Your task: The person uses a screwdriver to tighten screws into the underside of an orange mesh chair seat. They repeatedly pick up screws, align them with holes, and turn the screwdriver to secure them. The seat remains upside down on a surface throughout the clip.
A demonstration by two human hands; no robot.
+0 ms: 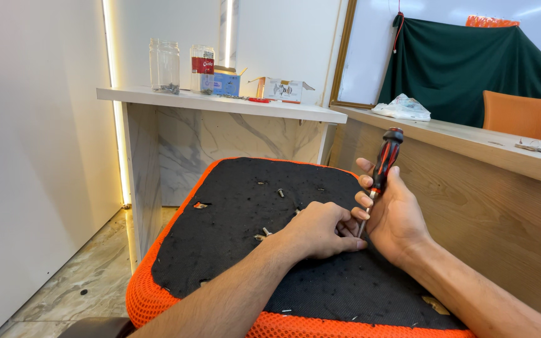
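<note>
Red-and-black plastic makes up the handle of the screwdriver (pixel 384 159), and the fingers (pixel 365 199) of the right hand (pixel 392 216) are wrapped tight around it, thumb side up, so the tool stands nearly upright with a slight tilt. Its thin metal shaft runs down from the handle to the black fabric underside of an overturned chair seat (pixel 252 250). The left hand (pixel 320 228) lies palm down on that fabric just beside the shaft, its fingers bunched together around the tip (whatever they pinch there is hidden, so I cannot tell if a screw sits under them). The two hands touch at the fingertips.

Orange mesh edges the seat all round. Several small screws (pixel 280 193) stand or lie on the black fabric, spread across its middle.

Beyond the seat a white marble-look surface (pixel 220 103) carries two glass jars (pixel 164 66), a small blue box (pixel 223 82) and a white carton (pixel 283 89). To the right a wooden surface (pixel 471 134) holds a crumpled plastic bag (pixel 402 107), with an orange chair (pixel 516 114) and dark green cloth (pixel 464 62) behind.
</note>
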